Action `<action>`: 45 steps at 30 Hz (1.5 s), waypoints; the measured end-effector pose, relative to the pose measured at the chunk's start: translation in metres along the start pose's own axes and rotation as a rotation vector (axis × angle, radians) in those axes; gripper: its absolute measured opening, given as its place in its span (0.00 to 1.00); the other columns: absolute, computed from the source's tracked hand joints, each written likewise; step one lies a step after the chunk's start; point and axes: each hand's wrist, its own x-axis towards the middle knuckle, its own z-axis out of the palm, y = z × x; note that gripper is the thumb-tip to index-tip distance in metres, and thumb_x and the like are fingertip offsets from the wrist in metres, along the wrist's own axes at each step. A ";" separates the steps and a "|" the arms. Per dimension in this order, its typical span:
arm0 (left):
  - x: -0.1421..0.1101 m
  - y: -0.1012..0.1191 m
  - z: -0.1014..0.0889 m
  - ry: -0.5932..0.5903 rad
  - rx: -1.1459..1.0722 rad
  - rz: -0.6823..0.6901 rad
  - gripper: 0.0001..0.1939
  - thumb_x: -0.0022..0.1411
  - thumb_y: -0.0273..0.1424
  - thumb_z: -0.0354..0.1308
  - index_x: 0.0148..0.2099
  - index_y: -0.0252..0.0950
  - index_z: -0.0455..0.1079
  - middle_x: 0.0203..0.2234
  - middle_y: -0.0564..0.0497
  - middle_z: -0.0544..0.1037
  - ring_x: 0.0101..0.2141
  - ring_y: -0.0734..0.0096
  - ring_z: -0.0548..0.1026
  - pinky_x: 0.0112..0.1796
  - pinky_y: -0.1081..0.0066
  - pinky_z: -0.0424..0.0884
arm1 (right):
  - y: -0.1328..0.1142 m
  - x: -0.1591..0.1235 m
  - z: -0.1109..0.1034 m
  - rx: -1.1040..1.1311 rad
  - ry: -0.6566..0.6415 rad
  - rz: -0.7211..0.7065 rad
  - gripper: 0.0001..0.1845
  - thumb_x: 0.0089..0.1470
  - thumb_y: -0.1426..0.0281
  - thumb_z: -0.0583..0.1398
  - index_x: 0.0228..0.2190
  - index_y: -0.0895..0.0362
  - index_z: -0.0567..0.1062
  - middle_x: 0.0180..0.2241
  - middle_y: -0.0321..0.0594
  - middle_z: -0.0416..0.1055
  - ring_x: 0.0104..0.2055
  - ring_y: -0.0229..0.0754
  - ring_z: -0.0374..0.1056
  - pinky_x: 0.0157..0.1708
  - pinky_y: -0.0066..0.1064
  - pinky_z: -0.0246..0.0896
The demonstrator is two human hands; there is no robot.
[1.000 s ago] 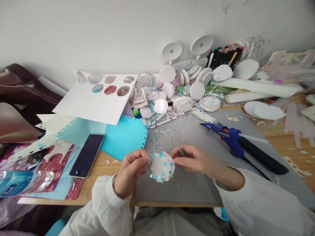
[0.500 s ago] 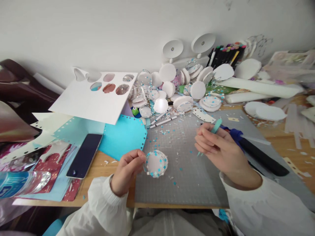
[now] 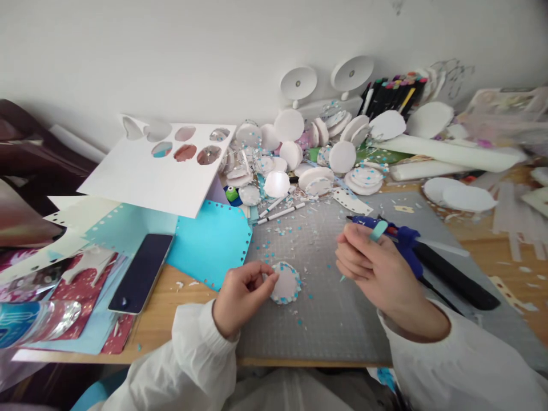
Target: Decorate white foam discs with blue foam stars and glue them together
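Observation:
My left hand (image 3: 246, 294) pinches the left edge of a round white disc (image 3: 286, 282) between thumb and fingers. Small blue and white star shapes line the disc's rim, and it sits low over the grey cutting mat (image 3: 317, 337). The left fingertips hide part of that edge. My right hand (image 3: 377, 271), raised over the mat to the right, is closed around teal tweezers (image 3: 378, 230). Their thin tip points down and left, apart from the disc. Loose blue star bits (image 3: 310, 297) are scattered on the mat beside the disc. Whether the tip holds one is too small to tell.
Behind the right hand lies a blue glue gun (image 3: 409, 251) beside a long black handle (image 3: 458, 277). White discs (image 3: 290, 124) pile up along the wall. To the left are a phone (image 3: 142, 274), blue card (image 3: 209, 240), a holed white board (image 3: 145, 177) and a plastic bottle (image 3: 38, 319).
My left hand and the disc have moved to the right on the mat. The disc has turned, with the fingers now over its upper left edge. My right hand keeps the tweezers and has barely shifted.

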 end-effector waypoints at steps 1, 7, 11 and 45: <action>-0.001 0.001 -0.001 0.030 0.044 0.028 0.12 0.55 0.37 0.60 0.30 0.32 0.74 0.12 0.60 0.56 0.16 0.80 0.53 0.21 0.76 0.50 | 0.001 -0.001 0.000 0.011 -0.004 0.010 0.14 0.53 0.58 0.61 0.24 0.55 0.71 0.12 0.23 0.41 0.13 0.27 0.34 0.14 0.25 0.32; -0.006 0.005 -0.008 0.152 0.209 0.109 0.12 0.57 0.35 0.60 0.39 0.33 0.78 0.13 0.59 0.58 0.16 0.79 0.56 0.22 0.76 0.52 | 0.005 -0.001 0.003 0.052 -0.035 0.110 0.16 0.56 0.61 0.58 0.21 0.56 0.68 0.13 0.26 0.49 0.14 0.27 0.39 0.16 0.25 0.37; -0.007 0.009 -0.008 0.208 0.277 0.153 0.13 0.56 0.33 0.60 0.43 0.35 0.78 0.14 0.58 0.61 0.17 0.79 0.57 0.22 0.75 0.53 | 0.002 -0.002 0.006 0.023 -0.113 0.168 0.17 0.55 0.57 0.56 0.23 0.56 0.69 0.17 0.29 0.56 0.14 0.28 0.42 0.17 0.27 0.40; -0.048 0.038 -0.037 0.109 -0.262 -0.037 0.12 0.52 0.36 0.64 0.23 0.35 0.71 0.12 0.56 0.62 0.15 0.80 0.56 0.17 0.76 0.52 | -0.012 -0.043 -0.024 -0.817 -0.107 -0.057 0.15 0.54 0.57 0.58 0.42 0.47 0.77 0.37 0.42 0.75 0.31 0.44 0.65 0.27 0.33 0.56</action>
